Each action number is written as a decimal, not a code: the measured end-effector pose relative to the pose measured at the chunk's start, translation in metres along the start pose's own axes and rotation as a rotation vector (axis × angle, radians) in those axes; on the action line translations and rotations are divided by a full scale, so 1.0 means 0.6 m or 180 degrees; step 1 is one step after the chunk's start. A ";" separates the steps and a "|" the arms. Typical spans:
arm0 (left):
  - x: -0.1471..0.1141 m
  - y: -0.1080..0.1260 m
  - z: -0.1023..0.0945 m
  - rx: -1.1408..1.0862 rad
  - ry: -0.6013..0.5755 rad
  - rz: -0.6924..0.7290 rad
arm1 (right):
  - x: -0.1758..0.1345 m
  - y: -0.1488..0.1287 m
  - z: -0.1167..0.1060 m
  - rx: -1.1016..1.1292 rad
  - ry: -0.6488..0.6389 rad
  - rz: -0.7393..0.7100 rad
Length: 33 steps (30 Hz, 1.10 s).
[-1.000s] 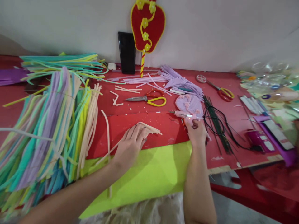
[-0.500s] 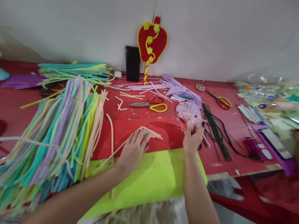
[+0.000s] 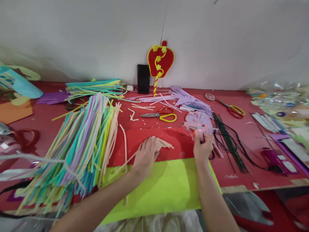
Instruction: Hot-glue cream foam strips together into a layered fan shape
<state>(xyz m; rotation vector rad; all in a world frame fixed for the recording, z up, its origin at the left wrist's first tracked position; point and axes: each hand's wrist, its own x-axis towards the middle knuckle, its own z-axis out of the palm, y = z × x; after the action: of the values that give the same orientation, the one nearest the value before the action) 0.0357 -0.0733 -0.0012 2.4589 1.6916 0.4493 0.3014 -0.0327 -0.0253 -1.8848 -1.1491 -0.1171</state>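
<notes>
My left hand [image 3: 144, 158] lies over a bent, layered piece of cream pipe cleaners [image 3: 160, 144], its fingers stretched out on top of it. One long cream stem runs from under this hand toward the lower left. Over to the right, my right hand [image 3: 203, 149] has its fingers closed round the handle of a pink hot glue gun [image 3: 199, 126], whose nozzle points left. The gun is over a lilac pad [image 3: 205, 119], and a small red light shows on it. Beneath both forearms is a lime-green sheet [image 3: 169, 187] at the table's front edge.
Scissors [image 3: 160, 116] lie mid-table, with a second pair [image 3: 229, 108] at the right. Pipe cleaner bundles [image 3: 89, 135] cover the left; lilac stems [image 3: 190, 98] lie behind. A phone [image 3: 143, 79] and a red fan-shaped ornament [image 3: 160, 62] stand by the wall. Black cords cross the right.
The head view has shifted, so things sit lower and farther right, and more of the left side shows. My left fingers look closer together; my right hand stays on the glue gun.
</notes>
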 end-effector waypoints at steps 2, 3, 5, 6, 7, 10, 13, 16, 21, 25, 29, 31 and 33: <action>-0.003 -0.003 -0.006 -0.0130 0.0042 -0.0107 | -0.002 0.000 -0.001 0.0017 0.0030 0.0002; -0.004 -0.005 -0.010 -0.0166 0.0060 -0.0190 | -0.003 0.000 -0.002 0.0046 0.0051 0.0014; -0.002 -0.014 -0.018 -0.0188 0.0029 -0.0438 | -0.006 -0.002 -0.003 0.0128 0.0101 0.0056; 0.000 -0.018 -0.023 -0.0209 -0.0043 -0.0572 | -0.007 -0.004 -0.003 0.0170 0.0120 0.0087; 0.004 -0.022 -0.026 -0.0257 -0.0162 -0.0717 | -0.008 -0.005 -0.003 0.0211 0.0131 0.0124; 0.020 -0.032 -0.033 -0.0524 -0.0367 -0.1054 | -0.009 -0.011 -0.002 0.0371 0.0105 0.0255; 0.033 -0.036 -0.034 -0.0679 -0.0423 -0.1154 | -0.011 -0.018 0.000 0.0571 0.0028 0.0337; 0.040 -0.038 -0.034 -0.0946 -0.0478 -0.1193 | -0.012 -0.023 0.001 0.0689 -0.0030 0.0340; 0.033 -0.043 -0.057 -0.1565 -0.0696 -0.1093 | -0.010 -0.025 0.001 0.0798 -0.0071 0.0364; 0.008 -0.052 -0.096 -0.1915 -0.0929 -0.1020 | -0.007 -0.026 0.003 0.0879 -0.0135 0.0430; -0.026 -0.061 -0.106 -0.1685 -0.0958 -0.1324 | -0.015 -0.032 0.004 0.0986 -0.0385 0.0437; -0.042 -0.062 -0.096 -0.1500 -0.0915 -0.1503 | -0.022 -0.038 0.003 0.1050 -0.0578 0.0406; -0.056 -0.056 -0.082 -0.1398 -0.0799 -0.1621 | -0.030 -0.047 -0.001 0.1086 -0.0752 0.0375</action>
<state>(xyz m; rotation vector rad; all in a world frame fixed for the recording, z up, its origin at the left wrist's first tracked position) -0.0208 -0.0953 0.0309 1.6332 1.7895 0.3751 0.2702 -0.0406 -0.0155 -1.6838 -1.1285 0.3554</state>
